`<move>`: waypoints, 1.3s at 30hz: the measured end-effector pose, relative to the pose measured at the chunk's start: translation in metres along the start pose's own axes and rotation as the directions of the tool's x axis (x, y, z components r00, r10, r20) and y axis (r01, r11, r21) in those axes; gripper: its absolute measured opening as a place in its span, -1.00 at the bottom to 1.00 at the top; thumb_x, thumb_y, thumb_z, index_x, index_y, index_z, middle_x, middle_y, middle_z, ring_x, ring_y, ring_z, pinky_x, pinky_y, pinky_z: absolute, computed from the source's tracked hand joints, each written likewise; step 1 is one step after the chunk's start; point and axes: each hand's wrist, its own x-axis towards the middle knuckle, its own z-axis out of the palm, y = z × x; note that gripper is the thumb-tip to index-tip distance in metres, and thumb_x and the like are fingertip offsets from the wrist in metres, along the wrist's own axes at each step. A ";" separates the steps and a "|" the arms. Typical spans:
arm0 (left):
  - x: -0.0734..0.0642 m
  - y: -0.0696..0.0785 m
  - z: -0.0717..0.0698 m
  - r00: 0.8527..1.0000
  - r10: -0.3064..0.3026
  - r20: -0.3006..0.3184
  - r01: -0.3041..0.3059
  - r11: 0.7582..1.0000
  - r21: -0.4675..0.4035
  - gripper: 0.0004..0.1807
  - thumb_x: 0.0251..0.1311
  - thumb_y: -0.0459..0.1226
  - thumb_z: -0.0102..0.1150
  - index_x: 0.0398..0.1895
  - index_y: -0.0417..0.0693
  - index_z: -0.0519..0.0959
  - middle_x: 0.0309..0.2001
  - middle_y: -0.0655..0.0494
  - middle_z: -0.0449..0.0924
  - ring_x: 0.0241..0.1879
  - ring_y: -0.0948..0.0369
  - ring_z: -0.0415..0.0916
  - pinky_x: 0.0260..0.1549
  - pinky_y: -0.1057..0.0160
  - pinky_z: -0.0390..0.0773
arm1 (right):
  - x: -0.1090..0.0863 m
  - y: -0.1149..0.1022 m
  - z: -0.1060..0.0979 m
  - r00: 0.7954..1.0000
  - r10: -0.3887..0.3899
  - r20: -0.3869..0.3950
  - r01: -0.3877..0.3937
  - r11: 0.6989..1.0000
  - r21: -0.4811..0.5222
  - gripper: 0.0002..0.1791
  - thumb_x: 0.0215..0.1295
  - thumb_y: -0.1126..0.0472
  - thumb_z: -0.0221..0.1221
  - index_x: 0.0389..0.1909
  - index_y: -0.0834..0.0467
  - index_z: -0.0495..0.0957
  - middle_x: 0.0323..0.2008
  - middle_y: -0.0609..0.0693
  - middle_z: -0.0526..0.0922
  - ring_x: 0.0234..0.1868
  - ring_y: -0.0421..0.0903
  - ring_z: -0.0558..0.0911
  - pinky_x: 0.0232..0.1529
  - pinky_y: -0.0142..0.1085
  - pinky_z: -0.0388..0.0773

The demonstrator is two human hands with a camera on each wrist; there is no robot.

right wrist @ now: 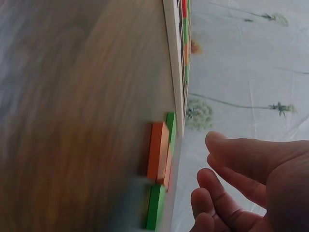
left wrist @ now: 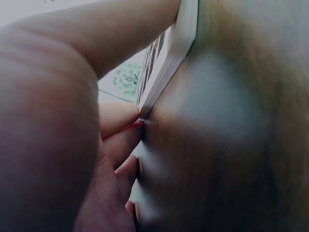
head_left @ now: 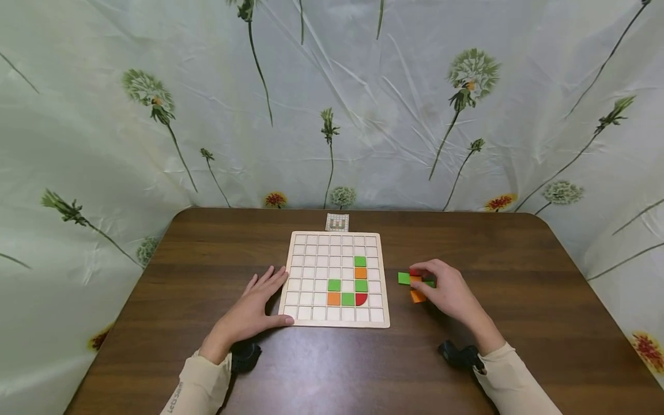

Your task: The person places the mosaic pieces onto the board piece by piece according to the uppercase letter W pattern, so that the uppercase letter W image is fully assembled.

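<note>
A square wooden grid board (head_left: 385, 288) lies on the table, with several green and orange tiles and one rounded red tile (head_left: 360, 299) in its right and lower middle cells. My left hand (head_left: 251, 305) rests against the board's left side, fingers spread, its thumb at the near left corner. Right of the board, my right hand (head_left: 447, 288) is over a small group of loose tiles, including a green tile (head_left: 403, 278) and an orange tile (head_left: 418, 296). In the right wrist view, that hand (right wrist: 241, 186) has thumb and fingers apart with nothing between them, above the orange block (right wrist: 158, 152).
A small printed card (head_left: 337, 222) with a grid pattern lies just behind the board. The brown wooden table (head_left: 233, 236) ends at a curtain (head_left: 378, 161) printed with dandelions. Dark straps with devices (head_left: 460, 354) are worn at both wrists.
</note>
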 end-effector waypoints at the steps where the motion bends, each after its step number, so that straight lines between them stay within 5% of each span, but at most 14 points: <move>1: 0.000 0.000 0.000 1.000 -0.002 0.001 0.002 1.000 0.001 0.13 0.07 0.16 0.44 0.60 -0.08 0.08 0.59 0.01 0.00 0.59 -0.03 -0.23 0.47 -0.22 -0.32 | 0.000 0.001 -0.001 1.000 0.004 0.001 -0.004 1.000 -0.001 -0.68 0.24 0.25 0.39 0.01 0.21 0.69 -0.08 0.10 0.66 -0.14 0.02 0.63 -0.24 -0.14 0.56; 21: -0.001 -0.001 0.000 1.000 -0.015 0.003 0.015 1.000 0.000 0.15 0.05 0.18 0.44 0.60 -0.07 0.08 0.59 0.01 0.00 0.59 -0.02 -0.23 0.47 -0.23 -0.32 | -0.004 0.019 -0.008 0.995 0.067 0.075 -0.062 0.996 -0.061 -0.66 0.28 0.21 0.36 0.04 0.23 0.67 -0.03 0.16 0.65 -0.11 0.08 0.61 -0.08 0.07 0.59; 39: 0.000 0.001 -0.001 1.000 -0.023 0.009 0.023 1.000 0.011 0.15 0.06 0.20 0.42 0.60 -0.07 0.07 0.59 0.02 -0.01 0.59 -0.02 -0.24 0.47 -0.22 -0.32 | 0.005 0.018 -0.008 0.985 0.101 0.143 -0.086 0.991 -0.103 -0.74 0.29 0.22 0.34 -0.05 0.25 0.70 -0.12 0.13 0.64 -0.21 0.01 0.53 -0.17 -0.08 0.56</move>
